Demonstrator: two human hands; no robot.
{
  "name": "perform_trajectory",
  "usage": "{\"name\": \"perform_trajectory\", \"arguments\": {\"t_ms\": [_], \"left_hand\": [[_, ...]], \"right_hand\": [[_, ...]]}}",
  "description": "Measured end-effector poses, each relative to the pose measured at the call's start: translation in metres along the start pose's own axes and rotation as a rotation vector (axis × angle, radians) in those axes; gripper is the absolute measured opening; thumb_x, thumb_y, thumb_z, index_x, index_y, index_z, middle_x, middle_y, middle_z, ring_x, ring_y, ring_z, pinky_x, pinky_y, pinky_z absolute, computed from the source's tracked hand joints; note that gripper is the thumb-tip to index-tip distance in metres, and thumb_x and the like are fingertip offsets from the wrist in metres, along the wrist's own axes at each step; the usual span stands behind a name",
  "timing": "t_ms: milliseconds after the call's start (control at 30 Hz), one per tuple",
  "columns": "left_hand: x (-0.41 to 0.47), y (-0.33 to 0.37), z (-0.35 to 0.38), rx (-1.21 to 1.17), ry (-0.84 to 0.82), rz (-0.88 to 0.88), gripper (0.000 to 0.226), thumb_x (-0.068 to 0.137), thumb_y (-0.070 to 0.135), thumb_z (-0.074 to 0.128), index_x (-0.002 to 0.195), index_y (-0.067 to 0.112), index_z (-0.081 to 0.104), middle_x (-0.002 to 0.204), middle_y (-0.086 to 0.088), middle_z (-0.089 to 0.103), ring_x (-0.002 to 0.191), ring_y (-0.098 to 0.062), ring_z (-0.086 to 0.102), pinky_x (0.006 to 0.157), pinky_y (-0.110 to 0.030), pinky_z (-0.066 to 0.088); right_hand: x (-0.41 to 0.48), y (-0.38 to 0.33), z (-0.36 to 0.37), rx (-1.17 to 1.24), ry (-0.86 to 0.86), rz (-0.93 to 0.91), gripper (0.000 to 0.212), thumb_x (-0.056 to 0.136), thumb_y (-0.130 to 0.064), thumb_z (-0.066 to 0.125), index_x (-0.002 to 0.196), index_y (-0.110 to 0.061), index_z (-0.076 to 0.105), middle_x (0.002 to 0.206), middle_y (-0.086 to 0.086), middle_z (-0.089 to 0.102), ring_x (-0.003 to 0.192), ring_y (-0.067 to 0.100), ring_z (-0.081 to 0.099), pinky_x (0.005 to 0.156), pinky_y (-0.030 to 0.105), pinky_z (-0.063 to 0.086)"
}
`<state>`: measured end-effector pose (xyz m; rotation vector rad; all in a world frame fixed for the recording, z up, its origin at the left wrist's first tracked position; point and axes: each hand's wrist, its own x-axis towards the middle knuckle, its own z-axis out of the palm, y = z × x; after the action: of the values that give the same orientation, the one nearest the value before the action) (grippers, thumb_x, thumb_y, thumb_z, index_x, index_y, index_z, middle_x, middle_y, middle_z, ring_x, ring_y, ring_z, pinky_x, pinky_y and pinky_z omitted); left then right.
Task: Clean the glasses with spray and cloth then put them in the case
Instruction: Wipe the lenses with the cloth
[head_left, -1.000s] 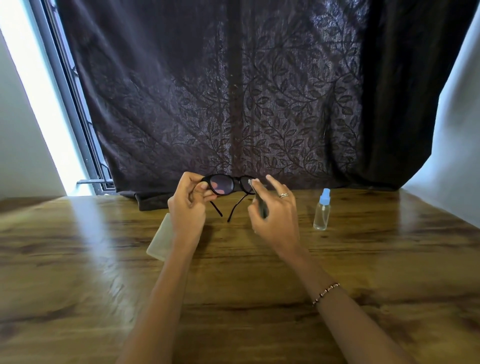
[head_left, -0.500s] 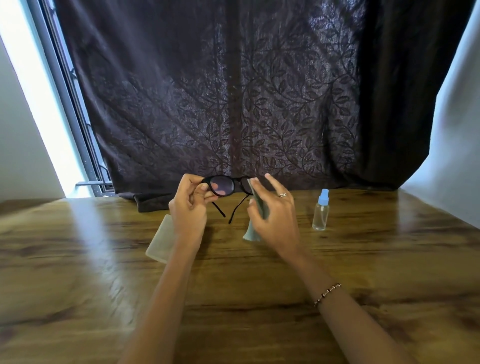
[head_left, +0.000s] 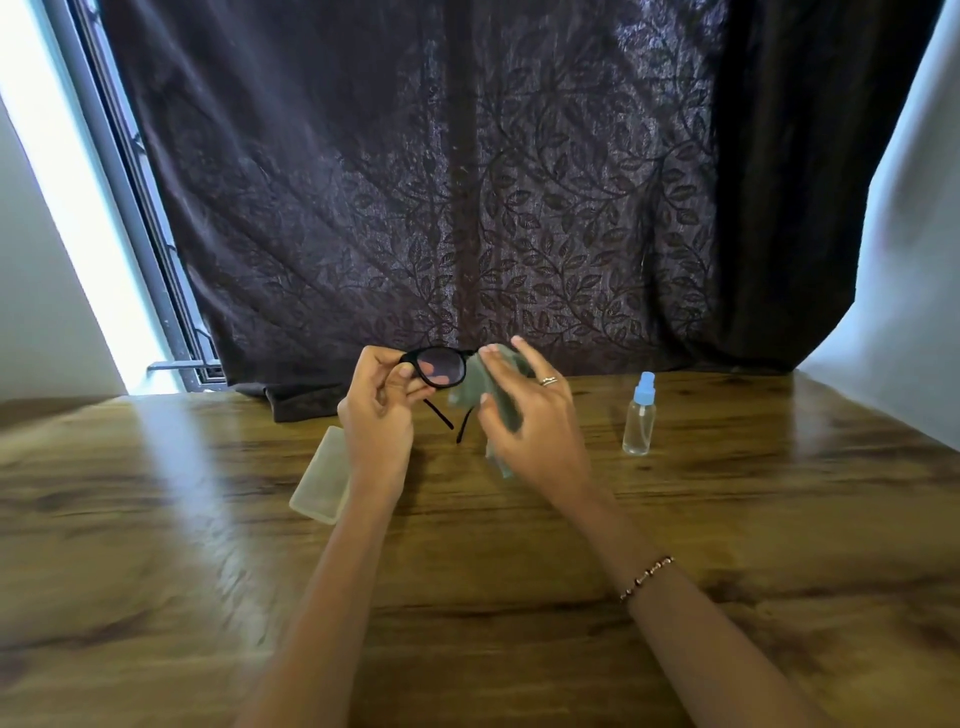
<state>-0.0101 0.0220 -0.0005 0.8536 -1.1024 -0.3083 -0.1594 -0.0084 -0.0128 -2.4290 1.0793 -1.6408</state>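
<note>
Black-framed glasses (head_left: 441, 366) are held up above the wooden table, temples hanging down. My left hand (head_left: 382, 415) pinches the frame's left end. My right hand (head_left: 530, 415) holds a grey-green cloth (head_left: 493, 400) against the right lens, which the cloth and fingers hide. A pale translucent case (head_left: 319, 475) lies flat on the table under my left wrist. A small clear spray bottle (head_left: 640, 415) with a blue cap stands upright to the right of my right hand.
The wooden table (head_left: 156, 545) stretches wide to the left, right and front. A dark leaf-patterned curtain (head_left: 441, 182) hangs behind, its hem resting on the table's far edge. A window frame (head_left: 156, 260) is at the left.
My right hand has spread the cloth up over the right lens; the cloth now covers more of the frame. The left hand keeps its hold, and the glasses sit slightly tilted.
</note>
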Motion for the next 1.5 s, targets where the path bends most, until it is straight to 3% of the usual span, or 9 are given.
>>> {"name": "perform_trajectory", "arguments": {"t_ms": [200,367,567,833,933,1133,1233,1333,1500], "left_hand": [[-0.002,-0.002,0.003,0.045,0.009,0.005,0.012,0.099,0.004,0.044,0.094,0.001,0.054,0.086,-0.013,0.069,0.080,-0.017,0.072,0.073,-0.025,0.058],[0.001,0.003,0.000,0.021,0.023,0.014,0.012,0.100,0.003,0.043,0.094,0.002,0.053,0.085,-0.008,0.069,0.080,-0.018,0.072,0.071,-0.023,0.056],[-0.001,0.001,0.002,0.024,0.016,-0.005,0.012,0.100,0.005,0.043,0.093,0.004,0.053,0.085,-0.012,0.068,0.079,-0.021,0.072,0.073,-0.028,0.058],[0.000,0.002,0.001,0.003,0.035,-0.016,0.018,0.100,0.003,0.042,0.088,0.012,0.053,0.082,-0.004,0.068,0.080,-0.019,0.072,0.070,-0.023,0.056],[0.001,0.001,-0.003,0.001,0.036,-0.029,0.012,0.100,0.002,0.041,0.094,0.004,0.051,0.084,-0.006,0.068,0.080,-0.017,0.072,0.070,-0.021,0.055],[-0.001,-0.002,0.002,0.009,-0.033,-0.048,0.016,0.100,0.007,0.043,0.088,0.012,0.054,0.082,-0.003,0.069,0.080,-0.020,0.071,0.068,-0.022,0.056],[-0.001,-0.003,0.002,-0.011,-0.035,-0.061,0.014,0.100,0.007,0.043,0.091,0.008,0.053,0.084,-0.005,0.069,0.081,-0.021,0.071,0.068,-0.021,0.055],[0.001,-0.002,-0.001,-0.037,-0.013,-0.074,0.011,0.100,0.006,0.042,0.095,0.001,0.051,0.087,-0.012,0.068,0.082,-0.023,0.071,0.071,-0.023,0.057],[0.005,-0.001,-0.004,-0.056,0.031,-0.071,0.019,0.100,0.005,0.042,0.088,0.016,0.052,0.085,-0.009,0.068,0.082,-0.027,0.072,0.071,-0.026,0.056]], "right_hand": [[-0.005,-0.006,0.001,-0.026,0.025,-0.058,0.045,0.084,0.003,0.057,0.129,-0.001,0.058,0.133,0.003,0.054,0.129,0.023,0.051,0.104,0.048,0.043],[-0.002,0.003,-0.004,-0.054,-0.015,0.095,0.045,0.091,-0.016,0.058,0.135,-0.010,0.053,0.137,-0.011,0.043,0.131,0.024,0.048,0.112,0.045,0.032],[0.000,0.002,0.007,-0.015,-0.037,0.018,0.048,0.091,-0.021,0.062,0.137,-0.010,0.051,0.140,-0.001,0.052,0.141,0.014,0.033,0.112,0.043,0.035],[0.002,0.005,-0.004,0.034,0.092,0.065,0.028,0.086,0.001,0.063,0.111,-0.010,0.071,0.110,0.004,0.071,0.100,0.005,0.063,0.092,0.019,0.049],[0.010,0.001,-0.017,0.204,0.115,0.230,0.024,0.089,0.000,0.061,0.105,-0.013,0.073,0.095,-0.002,0.072,0.074,-0.006,0.064,0.065,0.010,0.051],[0.022,0.001,-0.025,0.640,0.314,0.582,0.018,0.089,0.001,0.060,0.090,-0.018,0.063,0.086,0.001,0.069,0.072,0.001,0.063,0.064,0.014,0.050],[0.016,-0.005,-0.021,0.374,0.203,0.357,0.018,0.090,-0.001,0.056,0.099,-0.008,0.070,0.101,0.000,0.068,0.082,0.000,0.062,0.070,0.009,0.049],[0.009,-0.005,-0.012,0.005,0.029,0.004,0.029,0.089,-0.010,0.056,0.114,0.000,0.066,0.113,0.003,0.061,0.104,0.010,0.055,0.094,0.012,0.040],[0.005,-0.001,-0.006,-0.189,-0.063,-0.035,0.042,0.089,-0.013,0.057,0.129,0.000,0.056,0.131,0.006,0.055,0.127,0.014,0.037,0.108,0.012,0.020]]}}
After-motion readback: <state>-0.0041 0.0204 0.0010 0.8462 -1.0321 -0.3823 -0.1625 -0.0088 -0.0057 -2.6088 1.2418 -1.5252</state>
